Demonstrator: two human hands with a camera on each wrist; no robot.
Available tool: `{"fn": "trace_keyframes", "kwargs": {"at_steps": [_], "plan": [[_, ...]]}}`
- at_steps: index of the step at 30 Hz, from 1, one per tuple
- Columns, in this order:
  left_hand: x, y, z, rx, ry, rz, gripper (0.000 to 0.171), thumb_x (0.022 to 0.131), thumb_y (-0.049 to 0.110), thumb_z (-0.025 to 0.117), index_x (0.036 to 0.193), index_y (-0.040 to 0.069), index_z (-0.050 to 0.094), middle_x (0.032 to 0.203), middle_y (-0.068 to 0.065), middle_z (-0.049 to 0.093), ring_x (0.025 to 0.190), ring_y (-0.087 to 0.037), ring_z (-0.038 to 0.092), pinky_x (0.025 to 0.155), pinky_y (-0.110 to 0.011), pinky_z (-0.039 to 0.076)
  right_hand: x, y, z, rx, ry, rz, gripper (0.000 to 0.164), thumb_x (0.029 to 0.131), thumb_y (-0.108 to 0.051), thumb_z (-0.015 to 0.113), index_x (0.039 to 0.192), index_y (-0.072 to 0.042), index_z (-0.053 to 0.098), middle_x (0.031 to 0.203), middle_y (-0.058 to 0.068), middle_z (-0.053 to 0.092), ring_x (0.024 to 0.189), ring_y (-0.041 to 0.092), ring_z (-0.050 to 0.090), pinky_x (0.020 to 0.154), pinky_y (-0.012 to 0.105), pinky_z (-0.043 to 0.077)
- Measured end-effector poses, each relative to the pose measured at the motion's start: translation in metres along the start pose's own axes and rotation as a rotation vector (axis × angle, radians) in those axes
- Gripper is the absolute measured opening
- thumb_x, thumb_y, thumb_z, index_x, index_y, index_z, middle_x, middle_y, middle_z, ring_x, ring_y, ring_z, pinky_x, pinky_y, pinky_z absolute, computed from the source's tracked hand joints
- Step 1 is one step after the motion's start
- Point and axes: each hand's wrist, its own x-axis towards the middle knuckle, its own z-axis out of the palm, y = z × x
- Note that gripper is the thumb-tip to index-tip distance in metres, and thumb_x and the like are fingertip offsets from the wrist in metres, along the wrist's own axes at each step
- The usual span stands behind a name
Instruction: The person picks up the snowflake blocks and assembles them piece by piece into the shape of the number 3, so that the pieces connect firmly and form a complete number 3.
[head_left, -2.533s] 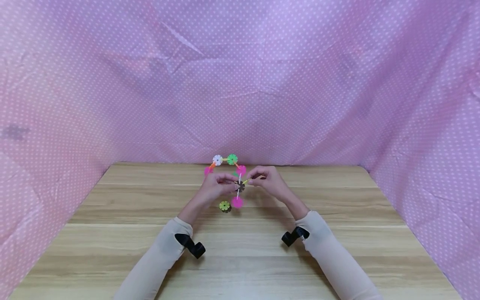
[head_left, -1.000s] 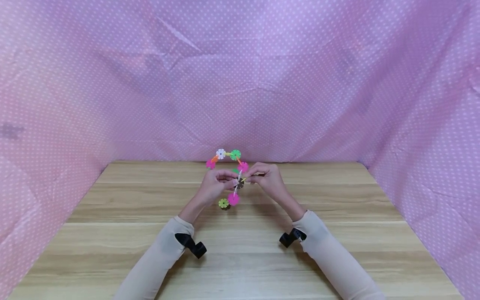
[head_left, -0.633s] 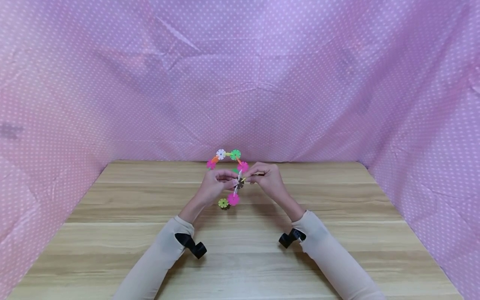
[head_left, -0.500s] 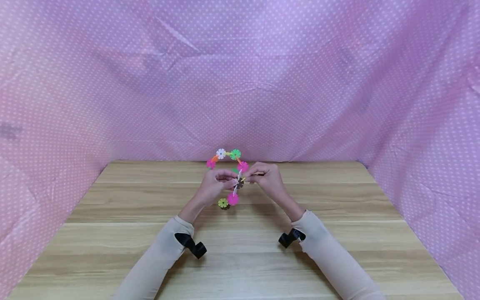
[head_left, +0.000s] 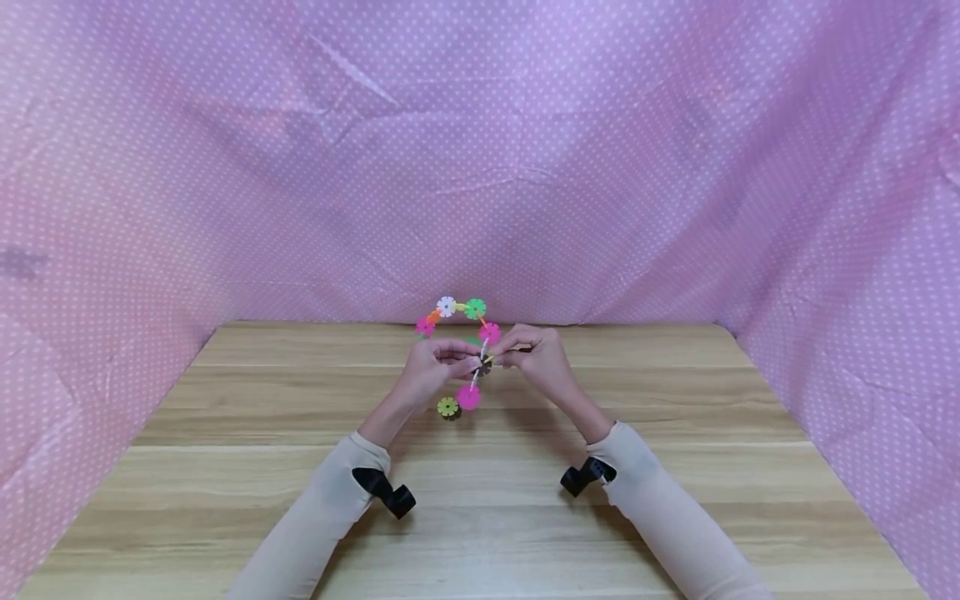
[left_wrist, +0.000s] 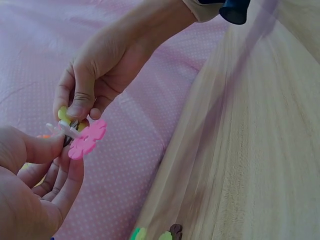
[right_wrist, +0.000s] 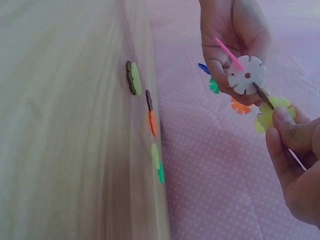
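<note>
A looped chain of notched plastic snowflake discs is held up between my hands. My left hand (head_left: 429,368) pinches it near the dark brown disc (head_left: 484,366), between thumb and fingers. A yellow disc (right_wrist: 276,111) sits in the thumb-and-finger pinch of my right hand (head_left: 538,360), its edge meeting the brown disc. In the right wrist view the brown disc also meets a white disc (right_wrist: 240,82), from which a pink disc (left_wrist: 80,148) sticks out. Farther up the chain are a white disc (head_left: 446,307), a green disc (head_left: 476,309) and pink discs. My left fingers hide part of it.
On the wooden table (head_left: 480,517) a yellow-green disc (head_left: 447,407) lies over a dark one, near my left hand. Other loose discs, among them an orange disc (right_wrist: 153,123) and a green disc (right_wrist: 161,173), lie close to the edge. Pink dotted cloth (head_left: 480,167) hangs behind.
Over the frames the chain has shifted upward and slightly right, and the yellow disc has drawn closer to the brown one. Both hands keep their pinches.
</note>
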Motion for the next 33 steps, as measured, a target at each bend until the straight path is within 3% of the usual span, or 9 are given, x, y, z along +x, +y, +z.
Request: {"fn": "trace_keyframes", "kwargs": {"at_steps": [6, 12, 18, 22, 27, 33], "plan": [[0.0, 0.0, -0.002, 0.011, -0.054, 0.012, 0.027, 0.094, 0.0, 0.069, 0.119, -0.01, 0.067, 0.099, -0.009, 0.076, 0.083, -0.011, 0.071, 0.082, -0.029, 0.063, 0.001, 0.0, -0.004, 0.043, -0.003, -0.009, 0.01, 0.078, 0.012, 0.079, 0.082, 0.004, 0.078, 0.081, 0.009, 0.075, 0.077, 0.011, 0.071, 0.072, 0.026, 0.064], [0.0, 0.0, -0.009, -0.012, -0.078, -0.001, 0.028, 0.094, 0.0, 0.069, 0.12, -0.011, 0.066, 0.097, -0.005, 0.076, 0.086, -0.011, 0.073, 0.088, -0.035, 0.063, 0.001, 0.0, -0.003, 0.061, -0.047, 0.001, 0.007, 0.081, 0.01, 0.078, 0.088, 0.007, 0.076, 0.091, 0.024, 0.074, 0.082, 0.014, 0.073, 0.074, 0.027, 0.064], [0.003, 0.002, -0.018, 0.03, -0.017, 0.004, 0.029, 0.091, -0.001, 0.072, 0.117, -0.01, 0.068, 0.088, 0.001, 0.075, 0.081, -0.009, 0.072, 0.091, -0.039, 0.061, 0.003, 0.001, -0.004, 0.006, -0.041, 0.036, 0.012, 0.085, 0.003, 0.078, 0.095, 0.008, 0.074, 0.096, 0.026, 0.074, 0.081, 0.005, 0.069, 0.072, 0.024, 0.062], [0.005, 0.003, -0.025, 0.065, 0.036, 0.002, 0.029, 0.089, 0.003, 0.075, 0.116, -0.008, 0.07, 0.084, 0.003, 0.075, 0.077, -0.008, 0.07, 0.076, -0.028, 0.06, 0.001, 0.004, -0.005, -0.049, -0.061, 0.116, 0.012, 0.087, -0.001, 0.078, 0.097, 0.006, 0.075, 0.094, 0.023, 0.076, 0.078, 0.006, 0.068, 0.07, 0.021, 0.06], [0.006, 0.003, -0.031, 0.083, 0.09, -0.012, 0.03, 0.089, 0.005, 0.077, 0.116, -0.006, 0.071, 0.081, 0.007, 0.072, 0.074, -0.009, 0.067, 0.062, -0.02, 0.052, -0.004, 0.014, -0.004, -0.176, -0.274, 0.223, 0.015, 0.088, -0.003, 0.077, 0.101, 0.004, 0.075, 0.097, 0.018, 0.076, 0.081, 0.011, 0.067, 0.075, 0.02, 0.058], [0.008, 0.004, -0.037, 0.089, 0.139, 0.006, 0.03, 0.089, 0.003, 0.074, 0.117, -0.005, 0.07, 0.086, 0.005, 0.069, 0.077, -0.008, 0.065, 0.074, -0.024, 0.059, -0.008, 0.026, 0.004, -0.159, -0.586, 0.283, 0.022, 0.089, -0.002, 0.075, 0.109, 0.006, 0.071, 0.1, 0.019, 0.075, 0.081, 0.019, 0.069, 0.076, 0.038, 0.063]]}}
